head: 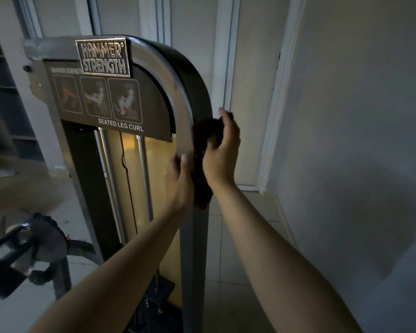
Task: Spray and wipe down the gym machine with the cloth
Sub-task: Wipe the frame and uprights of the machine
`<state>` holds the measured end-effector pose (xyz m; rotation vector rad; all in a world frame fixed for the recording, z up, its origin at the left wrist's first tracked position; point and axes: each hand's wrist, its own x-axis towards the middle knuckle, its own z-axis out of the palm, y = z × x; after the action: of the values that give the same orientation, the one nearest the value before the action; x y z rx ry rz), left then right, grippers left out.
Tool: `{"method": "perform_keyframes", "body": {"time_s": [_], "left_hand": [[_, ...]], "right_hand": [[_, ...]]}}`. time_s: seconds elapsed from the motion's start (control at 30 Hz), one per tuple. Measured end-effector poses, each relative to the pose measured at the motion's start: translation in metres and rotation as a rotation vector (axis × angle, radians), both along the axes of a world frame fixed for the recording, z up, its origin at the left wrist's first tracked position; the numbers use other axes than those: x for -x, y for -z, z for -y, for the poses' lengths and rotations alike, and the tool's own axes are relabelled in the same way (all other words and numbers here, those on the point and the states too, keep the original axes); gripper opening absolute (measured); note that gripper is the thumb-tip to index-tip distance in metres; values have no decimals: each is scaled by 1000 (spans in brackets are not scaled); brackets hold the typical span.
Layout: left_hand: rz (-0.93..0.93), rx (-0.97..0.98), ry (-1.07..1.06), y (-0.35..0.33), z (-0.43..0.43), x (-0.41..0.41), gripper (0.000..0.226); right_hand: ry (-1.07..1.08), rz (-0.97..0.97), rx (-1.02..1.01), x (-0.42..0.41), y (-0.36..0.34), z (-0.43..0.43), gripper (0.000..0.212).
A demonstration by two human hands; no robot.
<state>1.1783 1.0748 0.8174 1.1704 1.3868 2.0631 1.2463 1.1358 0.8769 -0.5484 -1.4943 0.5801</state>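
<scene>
You are pressing the dark crumpled cloth (pixel 205 137) against the grey metal-framed gym machine (pixel 178 92), at 4 o'clock from its black instruction placard (pixel 111 99). Your right hand (pixel 222 150) is curling its fingers (pixel 224 114) round the cloth. At 7 o'clock, your left hand (pixel 180 181) is gripping the machine.

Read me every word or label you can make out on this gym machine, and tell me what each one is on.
"HAMMER STRENGTH": raised plaque at the top of the machine frame.
"SEATED LEG CURL": white print at the bottom of the dark panel under the plaque.
Small line at the panel's top left, beside the plaque: too blurred to read for sure.
The three exercise pictures on the panel carry no readable text.
</scene>
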Motion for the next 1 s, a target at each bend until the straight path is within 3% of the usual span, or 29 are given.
{"method": "perform_keyframes", "body": {"time_s": [0.1, 0.3, 0.5, 0.63, 0.7, 0.87, 1.0], "left_hand": [[27, -22, 70, 10, 4, 2, 46], [49, -43, 73, 13, 1, 7, 33], [44, -23, -41, 26, -8, 2, 43], [0, -50, -3, 24, -3, 8, 30], [-1, -55, 51, 22, 1, 12, 26], [41, 4, 80, 24, 12, 22, 44], [95, 11, 87, 31, 19, 31, 51]], "right_hand": [[-157, -190, 224, 12, -23, -11, 42], [-302, -93, 392, 29, 24, -15, 12], [-429, -170, 701, 21, 137, 6, 48], [-451, -178, 759, 15, 127, 8, 37], [-442, -186, 635, 12, 97, 8, 41], [-163, -6, -50, 24, 4, 16, 21], [24, 177, -183, 37, 45, 14, 20]]}}
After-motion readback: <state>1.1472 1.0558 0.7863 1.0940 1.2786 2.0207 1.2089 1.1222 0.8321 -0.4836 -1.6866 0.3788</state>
